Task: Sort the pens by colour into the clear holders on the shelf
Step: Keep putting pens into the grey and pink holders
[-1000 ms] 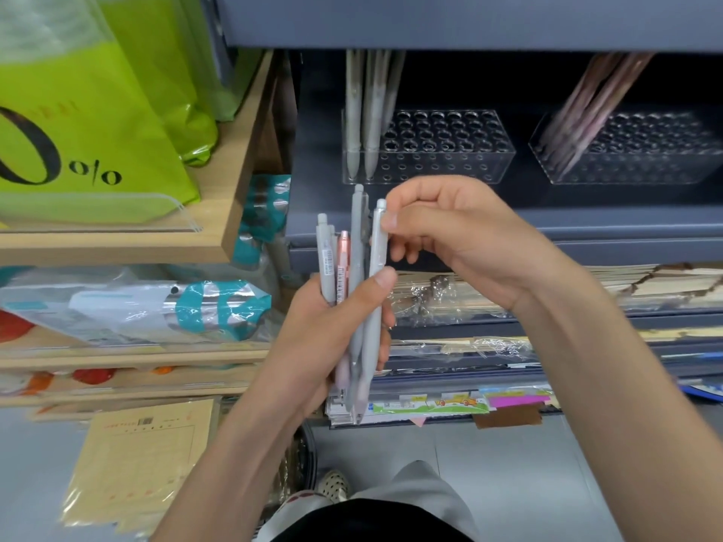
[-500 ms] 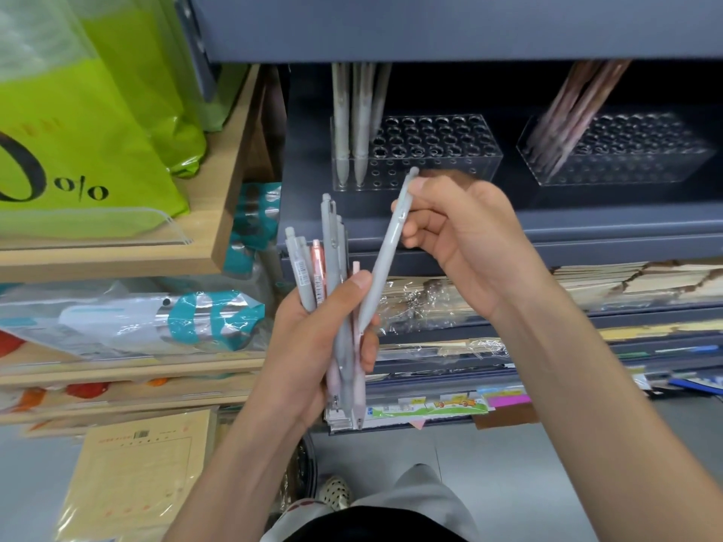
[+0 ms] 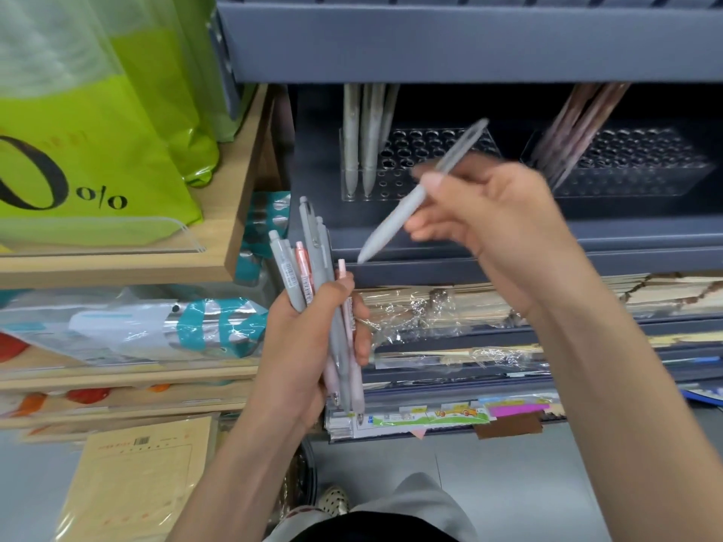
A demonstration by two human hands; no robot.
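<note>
Shelf ahead: my right hand pinches grey pen, tilted, short of left holder. Left hand clasps remaining bundle. Risk: tilted tip snags hole rim.

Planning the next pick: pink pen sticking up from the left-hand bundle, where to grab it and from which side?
Probably the top end of the pink pen, pinched from above. It stands nearly upright in the left hand, and only the upper part shows above the fingers. Grey pens press close on both sides, so pinch front to back and pull up along its length.
</note>
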